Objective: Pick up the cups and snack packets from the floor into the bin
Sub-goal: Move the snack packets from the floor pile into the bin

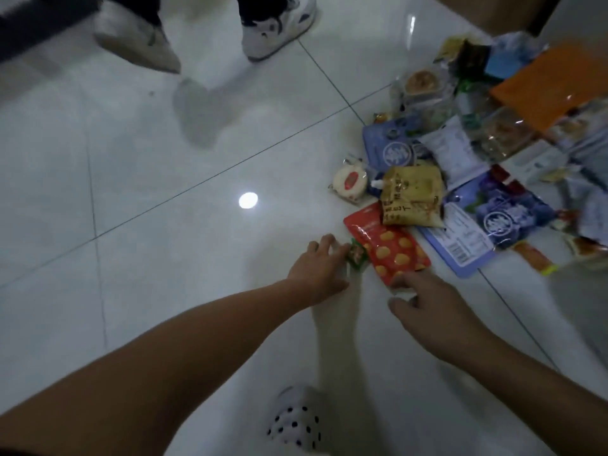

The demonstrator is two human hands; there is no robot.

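A heap of snack packets lies on the white tiled floor at the right. Nearest me is a red packet (388,251) printed with yellow rounds. A small green packet (454,258) lies at its left edge. My left hand (317,271) reaches the small green packet, fingertips touching it. My right hand (424,304) is pinching the near end of the red packet. Behind lie a tan packet (411,195), a round white wrapped snack (349,184), blue packets (503,215) and an orange packet (552,83). No bin is in view.
Another person's two feet in pale sneakers (276,28) stand at the top left of the floor. My own foot in a white clog with dark holes (296,419) is at the bottom centre. A lamp glare (248,200) shines on the tiles.
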